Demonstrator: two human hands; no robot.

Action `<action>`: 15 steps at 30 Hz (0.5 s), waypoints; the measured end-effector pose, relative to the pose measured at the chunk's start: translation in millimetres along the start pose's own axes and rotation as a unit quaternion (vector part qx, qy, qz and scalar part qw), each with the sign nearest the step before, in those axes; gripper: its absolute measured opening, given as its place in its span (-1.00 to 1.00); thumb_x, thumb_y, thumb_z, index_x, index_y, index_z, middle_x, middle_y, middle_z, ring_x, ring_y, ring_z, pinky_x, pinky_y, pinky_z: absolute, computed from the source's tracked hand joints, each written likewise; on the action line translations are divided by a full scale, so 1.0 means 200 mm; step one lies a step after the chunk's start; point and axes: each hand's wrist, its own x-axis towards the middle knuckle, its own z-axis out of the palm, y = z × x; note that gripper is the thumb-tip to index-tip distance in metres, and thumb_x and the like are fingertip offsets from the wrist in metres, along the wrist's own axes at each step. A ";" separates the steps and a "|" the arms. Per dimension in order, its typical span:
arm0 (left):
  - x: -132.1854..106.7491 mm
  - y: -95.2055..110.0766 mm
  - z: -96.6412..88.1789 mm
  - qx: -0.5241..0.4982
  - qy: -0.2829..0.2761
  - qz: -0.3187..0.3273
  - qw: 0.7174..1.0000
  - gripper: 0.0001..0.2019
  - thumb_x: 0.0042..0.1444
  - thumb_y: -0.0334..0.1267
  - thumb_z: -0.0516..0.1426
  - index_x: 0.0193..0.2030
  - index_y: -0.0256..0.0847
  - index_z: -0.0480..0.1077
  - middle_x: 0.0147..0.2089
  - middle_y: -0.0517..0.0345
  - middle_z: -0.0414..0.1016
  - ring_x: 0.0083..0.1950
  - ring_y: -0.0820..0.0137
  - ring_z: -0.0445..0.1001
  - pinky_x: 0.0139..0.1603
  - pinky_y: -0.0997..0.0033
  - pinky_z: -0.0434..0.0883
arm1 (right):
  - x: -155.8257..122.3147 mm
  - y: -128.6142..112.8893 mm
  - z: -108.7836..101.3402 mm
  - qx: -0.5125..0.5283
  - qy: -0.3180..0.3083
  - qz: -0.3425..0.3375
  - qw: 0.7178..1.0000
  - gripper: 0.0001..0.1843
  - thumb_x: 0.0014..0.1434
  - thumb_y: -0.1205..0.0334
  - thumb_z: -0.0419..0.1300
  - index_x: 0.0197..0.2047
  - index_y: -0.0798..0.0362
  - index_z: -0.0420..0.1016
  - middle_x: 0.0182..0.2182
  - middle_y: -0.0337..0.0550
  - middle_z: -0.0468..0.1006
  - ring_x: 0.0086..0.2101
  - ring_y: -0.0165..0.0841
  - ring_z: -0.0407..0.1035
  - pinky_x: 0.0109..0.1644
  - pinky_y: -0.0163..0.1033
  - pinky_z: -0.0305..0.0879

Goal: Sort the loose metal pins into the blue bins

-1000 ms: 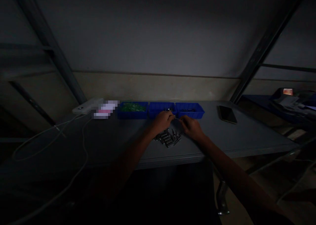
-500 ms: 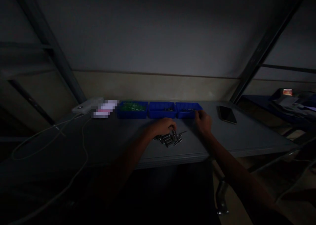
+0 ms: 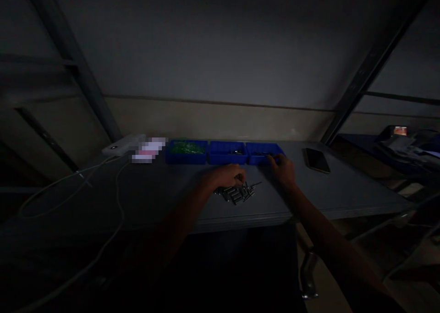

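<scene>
Metal cylindrical parts (image 3: 235,194) lie in a loose pile on the grey table (image 3: 343,189). The left hand (image 3: 228,175) is curled over the rear of the pile, fingertips touching it; whether it pinches a part cannot be determined. The right hand (image 3: 284,170) sits at the front rim of the rightmost blue tray (image 3: 260,147) with fingers bent; its grip cannot be determined. A phone (image 3: 316,160) lies near, to the right.

The grey table (image 3: 343,189) bears three blue trays (image 3: 227,152) in a row along its far edge. A dark phone (image 3: 316,160) lies toward the far right corner, a white box (image 3: 123,145) and cable (image 3: 118,198) at the left, and small metal cylinders (image 3: 237,194) near the front edge.
</scene>
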 end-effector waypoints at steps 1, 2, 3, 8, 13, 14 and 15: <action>0.00 0.01 0.00 0.006 -0.005 -0.001 1.000 -0.87 -0.04 -0.40 0.16 -0.30 -0.20 0.46 -0.26 0.15 0.44 -0.23 0.43 0.40 -0.24 0.56 0.30 | -0.01 -0.01 0.00 0.016 -0.009 -0.014 1.000 -0.55 0.13 -0.11 0.01 -0.30 0.12 0.47 -0.61 -0.18 0.41 -0.58 -0.38 0.27 -0.48 -0.32 0.07; 0.00 0.01 -0.01 0.017 -0.009 -0.001 1.000 -0.88 -0.04 -0.38 0.17 -0.31 -0.19 0.46 -0.27 0.15 0.44 -0.22 0.42 0.40 -0.23 0.55 0.30 | -0.01 -0.02 0.00 0.029 -0.019 -0.028 0.999 -0.56 0.13 -0.10 0.01 -0.29 0.12 0.46 -0.63 -0.22 0.39 -0.59 -0.39 0.25 -0.49 -0.32 0.06; -0.01 0.02 -0.01 0.031 -0.012 -0.002 0.999 -0.89 -0.04 -0.37 0.17 -0.33 -0.18 0.47 -0.27 0.15 0.44 -0.21 0.41 0.39 -0.23 0.54 0.30 | -0.03 -0.03 0.01 0.040 -0.028 -0.043 0.998 -0.58 0.13 -0.08 0.02 -0.28 0.12 0.45 -0.65 -0.24 0.37 -0.61 -0.40 0.23 -0.49 -0.32 0.06; -0.01 0.03 -0.01 0.059 -0.002 0.006 0.998 -0.90 0.02 -0.40 0.10 -0.36 -0.24 0.45 -0.27 0.10 0.46 -0.17 0.35 0.39 -0.16 0.47 0.30 | -0.09 -0.11 0.01 0.058 -0.086 -0.116 0.988 -0.63 0.16 -0.02 0.01 -0.21 0.09 0.43 -0.65 -0.28 0.38 -0.61 -0.41 0.24 -0.49 -0.34 0.07; 0.01 0.01 -0.01 0.041 0.086 -0.014 0.995 -0.84 0.12 -0.40 0.00 -0.27 -0.27 0.41 -0.23 0.06 0.47 -0.14 0.34 0.39 -0.10 0.43 0.29 | -0.14 -0.17 -0.01 0.057 -0.147 -0.189 0.969 -0.67 0.16 0.02 0.03 -0.18 0.08 0.42 -0.57 -0.24 0.45 -0.57 -0.42 0.29 -0.46 -0.35 0.11; 0.02 0.01 -0.01 0.038 0.103 -0.017 0.994 -0.83 0.14 -0.39 -0.02 -0.27 -0.27 0.40 -0.22 0.06 0.47 -0.14 0.35 0.38 -0.09 0.42 0.29 | -0.15 -0.18 -0.01 0.053 -0.158 -0.203 0.965 -0.67 0.16 0.02 0.04 -0.17 0.07 0.42 -0.56 -0.24 0.46 -0.56 -0.42 0.30 -0.45 -0.35 0.12; 0.03 0.01 -0.01 0.033 0.118 -0.019 0.992 -0.83 0.15 -0.38 -0.03 -0.27 -0.27 0.39 -0.22 0.06 0.47 -0.14 0.35 0.38 -0.09 0.42 0.29 | -0.16 -0.18 -0.01 0.047 -0.163 -0.215 0.962 -0.68 0.16 0.03 0.04 -0.17 0.07 0.42 -0.54 -0.23 0.48 -0.55 -0.42 0.31 -0.44 -0.35 0.13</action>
